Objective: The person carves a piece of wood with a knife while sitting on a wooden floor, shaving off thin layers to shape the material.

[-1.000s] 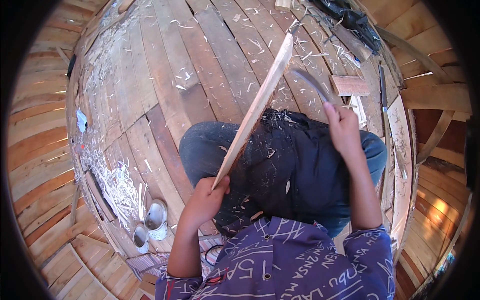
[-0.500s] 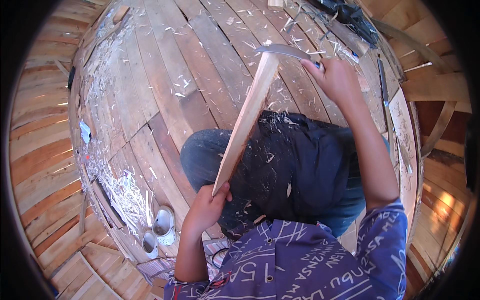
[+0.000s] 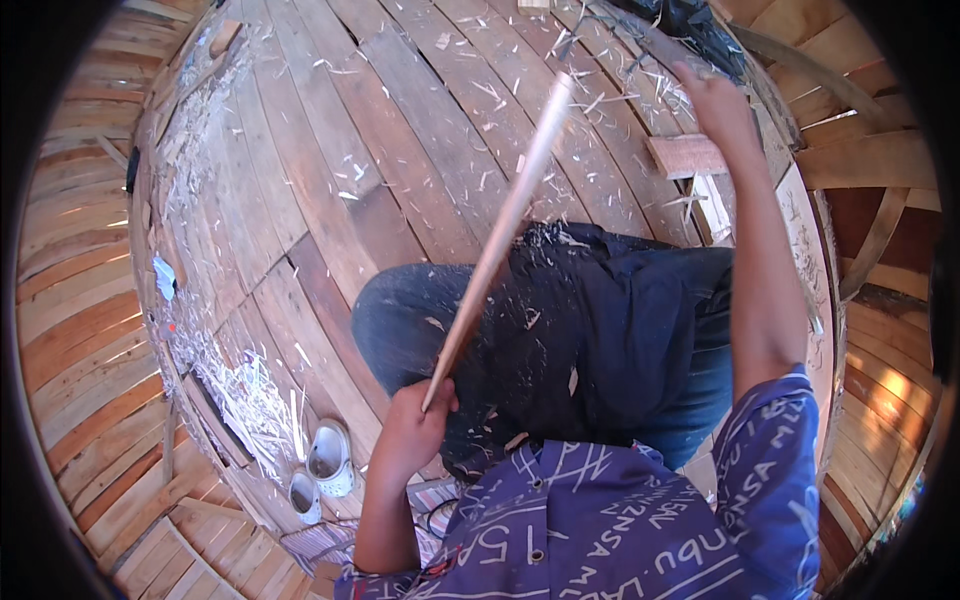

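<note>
My left hand [image 3: 412,432] grips the lower end of a long pale wooden slat [image 3: 500,235]. The slat rises at a slant from my lap toward the far floor. My right hand [image 3: 712,98] is raised far to the right of the slat's top end, with the fingers closed in a fist. The curved blade it carries is hidden behind the hand. My lap in dark trousers [image 3: 600,330] is sprinkled with wood shavings.
I sit on a worn plank floor [image 3: 400,150] littered with shavings, with a thick pile [image 3: 245,390] at the left. A pair of white sandals [image 3: 328,462] lies near my left elbow. A small wooden block [image 3: 685,155] rests under my right arm, and dark cloth [image 3: 690,20] lies at the top.
My right hand has swung up and to the right, away from the slat's top end, and the blade has gone out of sight. My left hand still holds the slat.
</note>
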Demonstrator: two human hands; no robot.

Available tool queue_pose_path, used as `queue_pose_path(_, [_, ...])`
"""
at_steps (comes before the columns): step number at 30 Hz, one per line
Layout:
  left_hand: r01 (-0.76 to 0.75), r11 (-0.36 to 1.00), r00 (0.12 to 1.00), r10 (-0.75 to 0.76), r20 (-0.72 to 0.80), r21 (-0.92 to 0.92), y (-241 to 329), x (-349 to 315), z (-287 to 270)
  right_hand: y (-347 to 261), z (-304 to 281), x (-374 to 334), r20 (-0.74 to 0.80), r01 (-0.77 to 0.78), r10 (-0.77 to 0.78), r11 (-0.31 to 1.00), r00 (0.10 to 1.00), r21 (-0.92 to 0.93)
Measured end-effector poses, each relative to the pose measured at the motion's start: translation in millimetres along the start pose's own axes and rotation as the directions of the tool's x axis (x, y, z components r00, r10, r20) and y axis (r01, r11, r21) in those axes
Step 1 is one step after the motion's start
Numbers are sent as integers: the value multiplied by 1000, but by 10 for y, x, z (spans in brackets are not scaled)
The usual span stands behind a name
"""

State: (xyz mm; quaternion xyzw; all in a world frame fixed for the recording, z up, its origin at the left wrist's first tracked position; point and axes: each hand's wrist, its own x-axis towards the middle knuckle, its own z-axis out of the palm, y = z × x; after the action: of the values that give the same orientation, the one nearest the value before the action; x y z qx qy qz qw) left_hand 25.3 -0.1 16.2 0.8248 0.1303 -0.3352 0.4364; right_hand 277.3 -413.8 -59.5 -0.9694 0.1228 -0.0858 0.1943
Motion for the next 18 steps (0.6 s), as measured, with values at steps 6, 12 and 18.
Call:
queue_pose_path(6, [97, 992, 995, -94, 43, -85, -27, 72, -74, -621, -97, -1414, 143, -5, -57, 918, 988, 397])
queue_pose_path(12, [-27, 993, 998, 34, -60, 114, -44, -1, 7, -1334, -281, -1800, 377, 285, -376, 918, 846, 276])
queue_pose_path(18, [-22, 953, 973, 91, -212, 303, 33, -97, 234, -1079, -218, -1673, 347, 338, -349, 937, 871, 92])
